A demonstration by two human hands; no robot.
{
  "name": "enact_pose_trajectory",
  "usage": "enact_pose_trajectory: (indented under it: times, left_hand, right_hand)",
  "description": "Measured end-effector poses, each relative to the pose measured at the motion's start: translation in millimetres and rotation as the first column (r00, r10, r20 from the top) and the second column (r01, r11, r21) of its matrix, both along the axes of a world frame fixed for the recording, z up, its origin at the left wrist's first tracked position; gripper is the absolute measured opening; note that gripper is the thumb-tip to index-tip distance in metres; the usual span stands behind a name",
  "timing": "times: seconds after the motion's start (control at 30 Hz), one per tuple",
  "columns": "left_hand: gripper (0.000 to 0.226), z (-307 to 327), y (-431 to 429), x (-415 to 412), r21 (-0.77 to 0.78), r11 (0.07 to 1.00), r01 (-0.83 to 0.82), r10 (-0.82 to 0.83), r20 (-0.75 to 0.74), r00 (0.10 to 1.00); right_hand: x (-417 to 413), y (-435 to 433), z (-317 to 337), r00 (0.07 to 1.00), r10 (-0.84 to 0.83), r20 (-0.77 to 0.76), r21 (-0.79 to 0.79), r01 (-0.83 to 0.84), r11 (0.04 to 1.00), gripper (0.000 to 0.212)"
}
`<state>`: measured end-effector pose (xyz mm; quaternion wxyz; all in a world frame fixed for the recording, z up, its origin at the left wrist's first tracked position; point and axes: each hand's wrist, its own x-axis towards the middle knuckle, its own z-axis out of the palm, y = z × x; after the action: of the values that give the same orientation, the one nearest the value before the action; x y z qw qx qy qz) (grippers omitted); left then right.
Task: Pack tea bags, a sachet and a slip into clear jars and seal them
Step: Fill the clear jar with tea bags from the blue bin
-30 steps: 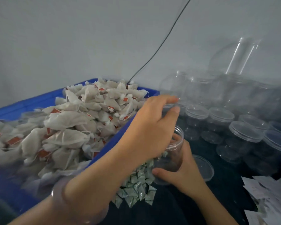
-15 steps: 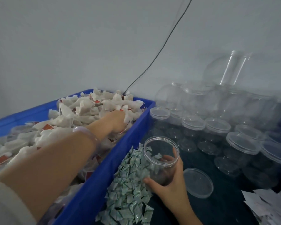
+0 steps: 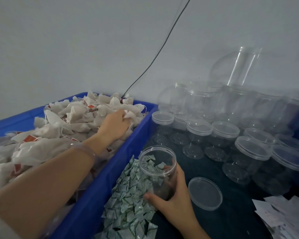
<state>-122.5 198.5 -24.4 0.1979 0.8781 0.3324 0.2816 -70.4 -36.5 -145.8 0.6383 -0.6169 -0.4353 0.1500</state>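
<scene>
Left hand (image 3: 116,124) is sunk in the tea bags (image 3: 72,121) heaped in the blue crate (image 3: 110,173), fingers curled round a few; exact count unclear. Right hand (image 3: 173,195) grips the open clear jar (image 3: 157,168), upright on the dark surface (image 3: 231,213) between the sachet pile (image 3: 128,195) and a loose lid (image 3: 204,193). The jar looks empty, but sachets showing through its wall make that uncertain. Slips (image 3: 283,214) lie far right. To do it well: lift a clean bunch, free tangled strings, hold the jar mouth steady.
</scene>
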Motion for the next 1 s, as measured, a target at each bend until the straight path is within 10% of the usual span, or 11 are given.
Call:
enact_pose_trajectory:
  times: [0.13, 0.3, 0.4, 0.6, 0.77, 1.0]
  left_hand:
    - [0.012, 39.6, -40.4, -5.8, -0.272, 0.878, 0.395, -0.349, 0.201, 0.915]
    - [0.018, 53.9, -82.5, -18.6, -0.377, 0.724, 0.578, -0.689, -0.359, 0.629]
    - [0.013, 42.8, -93.0, -12.5, -0.264, 0.782, 0.565, -0.609, -0.52, 0.599]
    - [0.016, 36.6, -41.4, -13.7, 0.098, 0.959, 0.266, -0.239, -0.221, 0.946]
    - [0.02, -7.3, -6.6, -29.2, 0.024, 0.986, 0.166, -0.125, -0.558, 0.821]
    - [0.025, -20.3, -1.1, -23.6, 0.188, 0.978, 0.09, 0.045, -0.613, 0.789]
  right_hand:
    - [0.3, -0.1, -2.5, 1.0, -0.012, -0.024, -0.019, 0.011, 1.0, 0.111]
    - [-1.2, -1.4, 0.1, 0.998, -0.051, -0.034, -0.02, 0.05, 0.999, 0.11]
    - [-2.3, -1.1, -0.2, 0.998, -0.053, -0.039, -0.009, 0.053, 0.999, 0.113]
    - [-1.6, -2.2, -3.2, 0.999, -0.023, -0.03, 0.033, 0.024, 0.999, 0.105]
    - [-5.6, -2.4, -2.0, 1.0, -0.012, -0.028, 0.037, 0.013, 0.999, 0.1]
    - [-4.6, -9.4, 1.6, 0.998, -0.07, 0.004, 0.042, 0.07, 0.997, 0.087]
